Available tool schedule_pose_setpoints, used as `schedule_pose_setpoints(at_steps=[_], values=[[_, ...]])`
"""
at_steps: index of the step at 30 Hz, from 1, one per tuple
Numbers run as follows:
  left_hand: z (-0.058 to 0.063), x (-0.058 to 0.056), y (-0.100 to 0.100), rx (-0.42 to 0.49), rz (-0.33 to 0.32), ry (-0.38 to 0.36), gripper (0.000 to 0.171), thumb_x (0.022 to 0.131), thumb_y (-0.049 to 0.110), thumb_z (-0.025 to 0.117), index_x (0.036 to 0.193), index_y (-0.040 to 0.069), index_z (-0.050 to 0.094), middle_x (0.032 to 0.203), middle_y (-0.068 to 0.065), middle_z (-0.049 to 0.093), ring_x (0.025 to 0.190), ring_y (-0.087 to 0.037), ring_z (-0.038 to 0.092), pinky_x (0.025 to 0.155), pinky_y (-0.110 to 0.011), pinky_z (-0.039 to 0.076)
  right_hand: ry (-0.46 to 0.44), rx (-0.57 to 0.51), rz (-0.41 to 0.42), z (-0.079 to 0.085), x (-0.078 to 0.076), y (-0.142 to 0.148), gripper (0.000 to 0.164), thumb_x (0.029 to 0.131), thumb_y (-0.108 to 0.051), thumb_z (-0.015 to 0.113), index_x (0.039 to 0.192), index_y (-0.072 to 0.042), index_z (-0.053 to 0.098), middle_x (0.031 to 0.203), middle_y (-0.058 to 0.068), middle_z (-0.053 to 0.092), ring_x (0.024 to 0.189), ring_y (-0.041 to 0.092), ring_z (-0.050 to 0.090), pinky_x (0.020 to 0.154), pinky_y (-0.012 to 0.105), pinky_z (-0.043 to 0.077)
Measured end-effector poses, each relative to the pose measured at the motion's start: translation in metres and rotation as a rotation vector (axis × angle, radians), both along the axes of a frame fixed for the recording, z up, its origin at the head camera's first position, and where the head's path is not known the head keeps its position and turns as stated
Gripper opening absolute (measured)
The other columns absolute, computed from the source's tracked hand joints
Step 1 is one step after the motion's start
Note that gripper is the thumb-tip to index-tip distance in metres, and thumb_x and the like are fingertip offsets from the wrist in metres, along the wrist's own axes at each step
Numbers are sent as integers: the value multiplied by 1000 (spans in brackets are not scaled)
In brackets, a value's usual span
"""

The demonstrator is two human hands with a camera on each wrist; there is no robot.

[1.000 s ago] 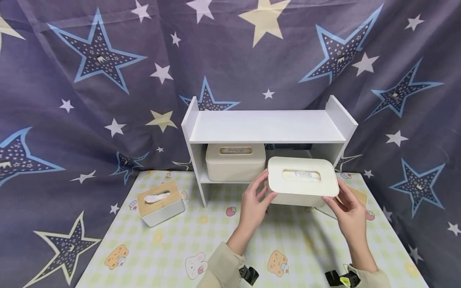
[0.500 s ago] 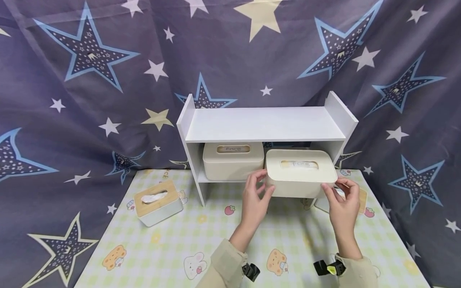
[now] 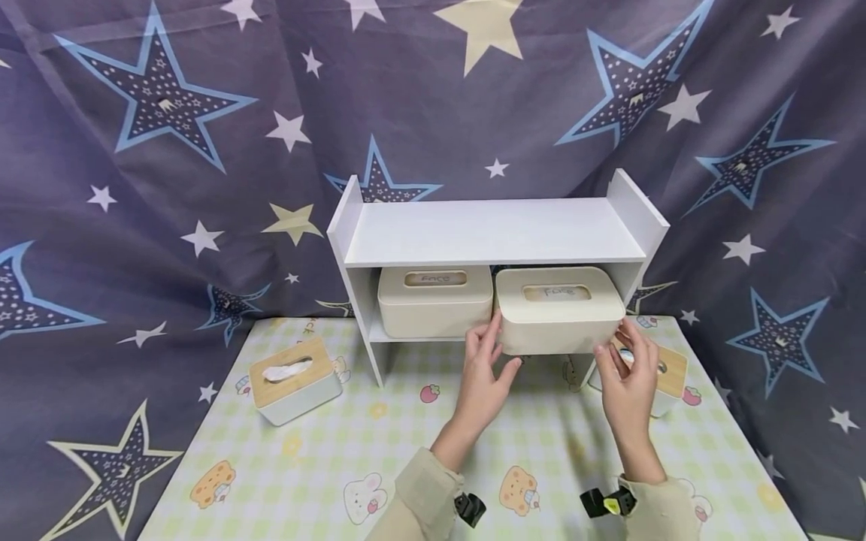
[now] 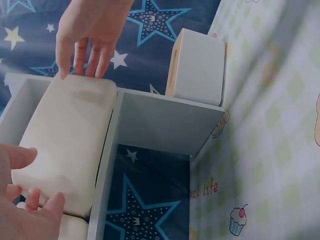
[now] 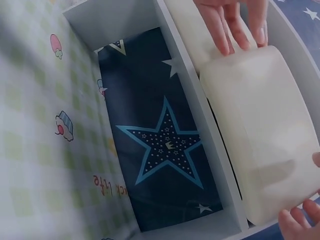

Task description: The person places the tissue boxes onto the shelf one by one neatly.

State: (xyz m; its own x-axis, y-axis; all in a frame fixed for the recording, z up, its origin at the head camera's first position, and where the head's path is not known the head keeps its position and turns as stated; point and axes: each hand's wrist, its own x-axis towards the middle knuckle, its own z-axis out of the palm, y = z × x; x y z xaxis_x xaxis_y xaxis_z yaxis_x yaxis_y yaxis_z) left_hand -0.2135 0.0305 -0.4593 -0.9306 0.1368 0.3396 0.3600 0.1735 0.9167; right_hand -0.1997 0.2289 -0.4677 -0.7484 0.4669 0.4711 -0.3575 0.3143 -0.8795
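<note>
A cream tissue box [image 3: 560,315] with "Face" lettering in its lid slot is partly inside the right half of the white shelf unit's [image 3: 494,231] lower level, its front sticking out. My left hand [image 3: 482,379] touches the box's left end with straight fingers; the thumb stands away from it. At the opposite end, my right hand [image 3: 629,383] has its straight fingertips against the box's end, with the thumb near the front lower corner. A matching cream tissue box [image 3: 435,304] sits to the left on the same level. Seen from below, the box's plain underside [image 4: 65,142] overlaps the shelf edge.
On the checked tablecloth [image 3: 399,458], a white tissue box with a wooden lid [image 3: 295,383] stands left of the shelf. Another wooden-lidded box [image 3: 670,376] is at the right, partly behind my right hand. A starry curtain [image 3: 419,90] hangs behind.
The cream box has moved back and slightly left into the shelf, both hands moving along with it. My left thumb has come off the box. More of the right wooden-lidded box shows.
</note>
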Motion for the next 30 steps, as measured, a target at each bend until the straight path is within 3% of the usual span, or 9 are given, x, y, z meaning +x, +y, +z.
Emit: schedule_pose_setpoints(at_steps=[7,12,19,22,26,30], values=[[-2,1,-1,-64,-8,25,78,93,3,65,159,15,26,148,-13,33,143,-29,40,120,-36,39,-66,136,-29,-5,-5,-4,65,91,8,62,151,0,38,147,19,40,132,29,45,108,8,42],[-5,1,-2,-87,-17,25,78,93,4,65,159,18,25,158,-12,29,146,-30,37,120,-37,39,-78,165,7,-7,-5,-6,62,92,3,65,149,-3,42,153,15,38,139,32,41,112,18,44],[-8,-1,-2,-125,-48,40,78,93,7,66,159,17,26,165,-6,23,149,-30,33,119,-41,41,-93,202,55,-13,-11,-7,64,92,-1,66,150,-1,41,158,17,31,144,36,35,115,57,40],[-9,-2,0,-133,-62,38,78,94,7,66,159,18,25,166,-4,21,149,-30,32,118,-43,41,-92,224,75,-15,-12,-6,64,92,-2,65,151,-1,39,161,18,28,145,40,33,113,63,37],[-11,-3,0,-142,-65,42,78,93,6,66,159,18,25,167,-4,21,149,-31,33,117,-44,43,-109,248,89,-17,-12,-5,66,93,-2,65,153,-2,36,164,16,25,147,41,31,115,61,35],[-13,-1,-1,-152,-61,36,77,93,7,66,159,17,27,166,-5,22,149,-32,33,117,-43,42,-152,254,83,-19,-8,-1,67,95,-6,65,155,-8,35,165,10,26,148,36,32,122,31,36]])
